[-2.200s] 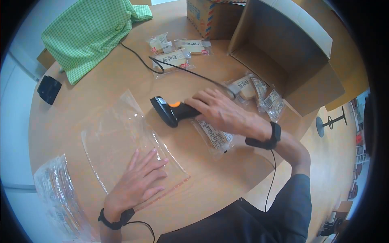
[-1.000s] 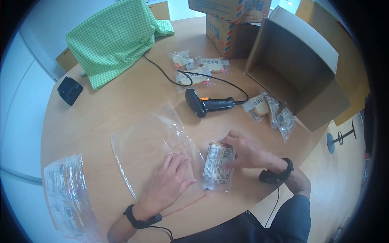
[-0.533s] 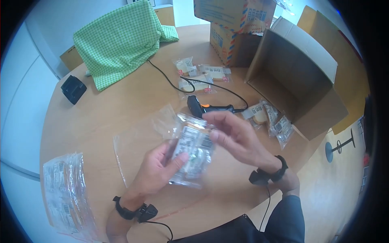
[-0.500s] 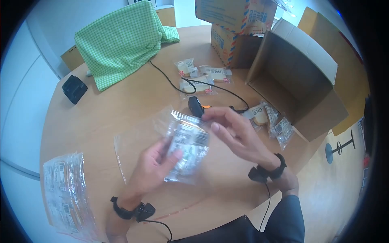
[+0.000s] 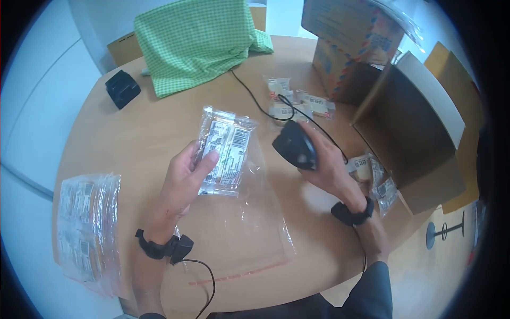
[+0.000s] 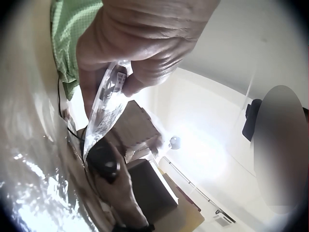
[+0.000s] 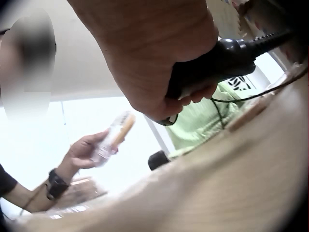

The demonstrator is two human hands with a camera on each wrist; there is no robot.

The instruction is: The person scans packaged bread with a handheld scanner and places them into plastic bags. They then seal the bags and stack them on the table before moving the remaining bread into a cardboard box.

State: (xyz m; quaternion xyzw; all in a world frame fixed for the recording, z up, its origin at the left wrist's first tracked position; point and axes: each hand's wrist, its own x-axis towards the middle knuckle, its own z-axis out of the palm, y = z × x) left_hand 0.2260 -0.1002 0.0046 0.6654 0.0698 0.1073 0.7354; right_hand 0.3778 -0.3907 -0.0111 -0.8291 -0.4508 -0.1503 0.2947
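Holding packet [image 5: 228,154] and scanner [image 5: 295,145] respectively, left fingers [image 5: 206,165] pinch, right fingers [image 5: 320,140] curl.

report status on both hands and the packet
Left hand holds labelled packet, raised. Right hand grips black scanner. Nothing visible between scanner and packet; large clear bag beneath.

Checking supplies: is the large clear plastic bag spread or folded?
Spread: the large clear plastic bag lies flat on the wooden table, its red-striped near edge laid out straight.
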